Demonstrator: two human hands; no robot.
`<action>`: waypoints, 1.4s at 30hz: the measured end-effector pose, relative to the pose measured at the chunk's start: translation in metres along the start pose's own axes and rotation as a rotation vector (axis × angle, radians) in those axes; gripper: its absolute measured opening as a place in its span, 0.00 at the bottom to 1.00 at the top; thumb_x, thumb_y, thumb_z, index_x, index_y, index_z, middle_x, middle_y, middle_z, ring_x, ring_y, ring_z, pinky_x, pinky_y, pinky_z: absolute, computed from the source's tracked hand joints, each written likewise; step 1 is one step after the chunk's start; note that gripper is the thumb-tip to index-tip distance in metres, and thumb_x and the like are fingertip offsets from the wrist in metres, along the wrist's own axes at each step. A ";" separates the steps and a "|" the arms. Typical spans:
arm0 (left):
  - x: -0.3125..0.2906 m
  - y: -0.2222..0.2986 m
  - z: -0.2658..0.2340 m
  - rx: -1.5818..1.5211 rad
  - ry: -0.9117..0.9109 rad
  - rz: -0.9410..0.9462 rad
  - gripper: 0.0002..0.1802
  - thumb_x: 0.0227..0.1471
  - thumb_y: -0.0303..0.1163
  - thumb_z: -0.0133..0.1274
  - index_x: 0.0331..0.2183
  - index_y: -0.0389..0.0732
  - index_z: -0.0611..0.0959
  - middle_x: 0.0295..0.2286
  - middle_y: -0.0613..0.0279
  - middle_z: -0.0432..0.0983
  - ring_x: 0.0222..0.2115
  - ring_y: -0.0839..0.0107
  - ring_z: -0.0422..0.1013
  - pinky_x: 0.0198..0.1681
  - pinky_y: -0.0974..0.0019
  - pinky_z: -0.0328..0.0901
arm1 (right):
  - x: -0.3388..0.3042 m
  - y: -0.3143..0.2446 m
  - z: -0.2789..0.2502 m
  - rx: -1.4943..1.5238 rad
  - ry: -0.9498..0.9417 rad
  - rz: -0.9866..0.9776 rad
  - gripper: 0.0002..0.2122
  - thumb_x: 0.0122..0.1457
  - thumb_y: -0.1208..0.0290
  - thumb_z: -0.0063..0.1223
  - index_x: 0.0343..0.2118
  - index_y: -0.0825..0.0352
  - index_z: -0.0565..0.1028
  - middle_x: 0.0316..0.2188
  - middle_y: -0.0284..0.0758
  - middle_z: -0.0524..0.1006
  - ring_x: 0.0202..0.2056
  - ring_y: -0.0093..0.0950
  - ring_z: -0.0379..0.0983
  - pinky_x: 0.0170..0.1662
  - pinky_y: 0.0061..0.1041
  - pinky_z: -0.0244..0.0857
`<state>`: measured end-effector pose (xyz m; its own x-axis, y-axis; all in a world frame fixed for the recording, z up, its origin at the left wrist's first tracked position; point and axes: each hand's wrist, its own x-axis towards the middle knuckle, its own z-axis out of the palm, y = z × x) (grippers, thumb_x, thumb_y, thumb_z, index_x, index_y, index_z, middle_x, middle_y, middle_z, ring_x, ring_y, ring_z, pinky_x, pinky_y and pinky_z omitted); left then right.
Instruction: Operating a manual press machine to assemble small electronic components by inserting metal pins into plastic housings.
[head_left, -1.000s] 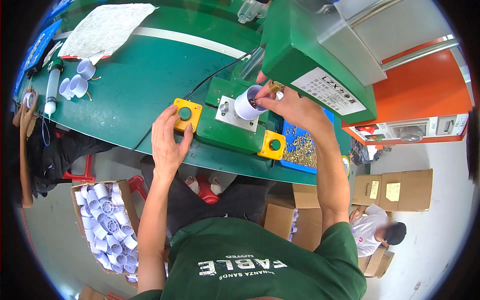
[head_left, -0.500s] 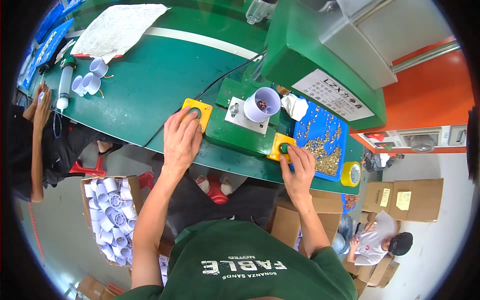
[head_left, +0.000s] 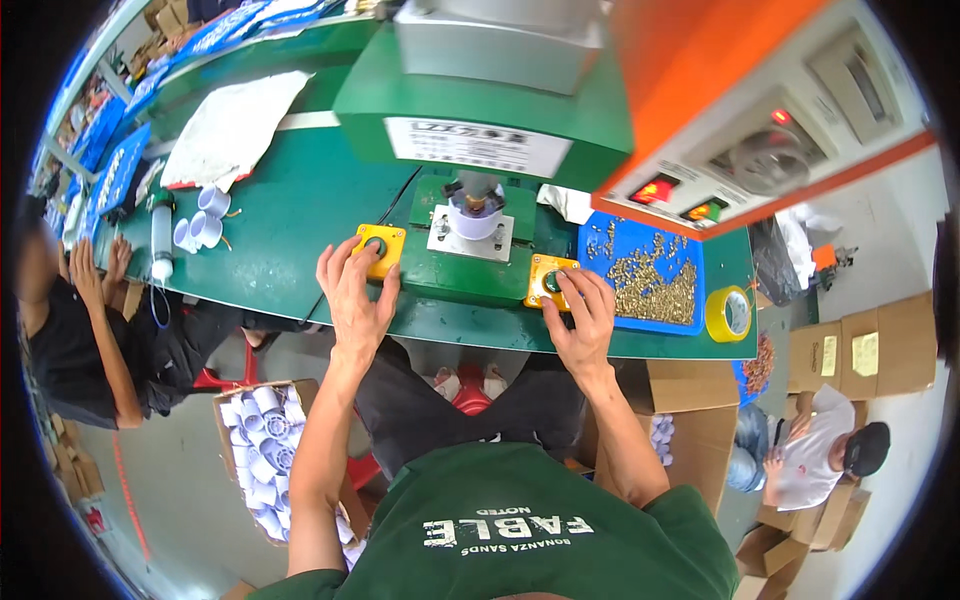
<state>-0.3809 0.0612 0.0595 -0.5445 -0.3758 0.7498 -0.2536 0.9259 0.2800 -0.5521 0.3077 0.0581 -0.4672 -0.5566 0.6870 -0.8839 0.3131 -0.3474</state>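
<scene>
The fingers of my left hand (head_left: 358,298) rest on the green button of a yellow switch box (head_left: 392,262), spread and holding nothing. My right hand (head_left: 583,325) has its fingertips on the button of a second yellow switch box (head_left: 538,272), thumb apart, nothing in its grasp. Between the two boxes, a pale lilac plastic cup (head_left: 472,225) stands on the metal plate (head_left: 438,240) of a green press (head_left: 480,100). The press's ram is down at the cup's mouth, hiding what is inside.
Beside my right hand sit a blue tray (head_left: 640,325) of small brass-coloured parts and a yellow tape roll (head_left: 716,315). Several lilac cups (head_left: 207,230) and a clear tube (head_left: 162,240) stand left. A carton (head_left: 228,420) holds more cups. Other people sit at both sides.
The press's ram has come down onto the cup, whose inside was visible before. Indicator lights show on the orange cabinet. My view has shifted; both hands stay at their switch boxes.
</scene>
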 end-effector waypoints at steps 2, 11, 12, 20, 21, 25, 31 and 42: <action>0.014 0.015 -0.005 -0.090 -0.012 -0.054 0.29 0.40 0.28 0.66 0.45 0.38 0.73 0.44 0.56 0.74 0.51 0.53 0.66 0.57 0.49 0.55 | -0.003 0.001 0.003 0.056 0.028 0.038 0.18 0.46 0.76 0.63 0.43 0.69 0.76 0.44 0.39 0.75 0.48 0.39 0.69 0.50 0.38 0.63; 0.063 0.060 0.023 -0.405 -0.155 -0.167 0.55 0.33 0.36 0.73 0.59 0.35 0.59 0.53 0.51 0.64 0.55 0.52 0.60 0.57 0.53 0.56 | -0.004 -0.002 0.006 0.109 0.077 0.087 0.19 0.45 0.79 0.62 0.44 0.70 0.75 0.45 0.40 0.75 0.49 0.41 0.69 0.53 0.38 0.64; 0.065 0.063 0.027 -0.412 -0.150 -0.183 0.55 0.33 0.36 0.73 0.59 0.35 0.59 0.52 0.51 0.65 0.54 0.51 0.60 0.57 0.53 0.57 | -0.003 -0.002 0.005 0.120 0.080 0.084 0.19 0.46 0.79 0.62 0.43 0.71 0.75 0.45 0.40 0.75 0.48 0.41 0.70 0.53 0.38 0.64; 0.091 0.079 0.043 -0.666 -0.114 -0.382 0.25 0.39 0.32 0.69 0.39 0.35 0.76 0.36 0.52 0.73 0.36 0.56 0.72 0.39 0.58 0.66 | -0.004 -0.004 0.008 0.111 0.089 0.091 0.18 0.46 0.78 0.63 0.42 0.70 0.76 0.45 0.39 0.75 0.49 0.40 0.70 0.51 0.37 0.64; 0.092 0.079 0.043 -0.700 -0.101 -0.425 0.24 0.39 0.31 0.69 0.38 0.35 0.76 0.34 0.53 0.74 0.34 0.57 0.73 0.38 0.59 0.67 | -0.004 -0.006 0.009 0.119 0.079 0.073 0.18 0.46 0.78 0.63 0.42 0.70 0.76 0.45 0.39 0.75 0.49 0.40 0.70 0.51 0.37 0.64; 0.092 0.076 0.027 -0.795 -0.051 -0.499 0.23 0.40 0.32 0.69 0.38 0.37 0.77 0.35 0.53 0.76 0.35 0.59 0.74 0.39 0.60 0.68 | -0.004 -0.007 0.011 0.112 0.079 0.094 0.17 0.46 0.78 0.62 0.42 0.71 0.76 0.44 0.41 0.75 0.48 0.42 0.70 0.53 0.39 0.64; 0.052 -0.046 0.004 0.027 0.280 -0.450 0.31 0.41 0.40 0.69 0.44 0.35 0.76 0.41 0.51 0.69 0.44 0.55 0.66 0.50 0.58 0.61 | -0.007 0.002 0.004 0.063 0.078 0.070 0.16 0.49 0.78 0.60 0.43 0.71 0.76 0.45 0.43 0.75 0.48 0.44 0.70 0.54 0.40 0.63; -0.053 -0.163 -0.113 0.475 0.481 -0.648 0.30 0.50 0.41 0.62 0.51 0.40 0.73 0.46 0.53 0.70 0.46 0.55 0.65 0.51 0.53 0.59 | -0.006 0.003 0.012 -0.031 0.035 -0.011 0.15 0.55 0.78 0.55 0.46 0.74 0.75 0.46 0.46 0.75 0.49 0.43 0.70 0.55 0.39 0.60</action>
<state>-0.2205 -0.0652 0.0417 0.1796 -0.6593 0.7302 -0.7499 0.3887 0.5354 -0.5518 0.3029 0.0452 -0.4562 -0.5329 0.7127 -0.8875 0.3312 -0.3205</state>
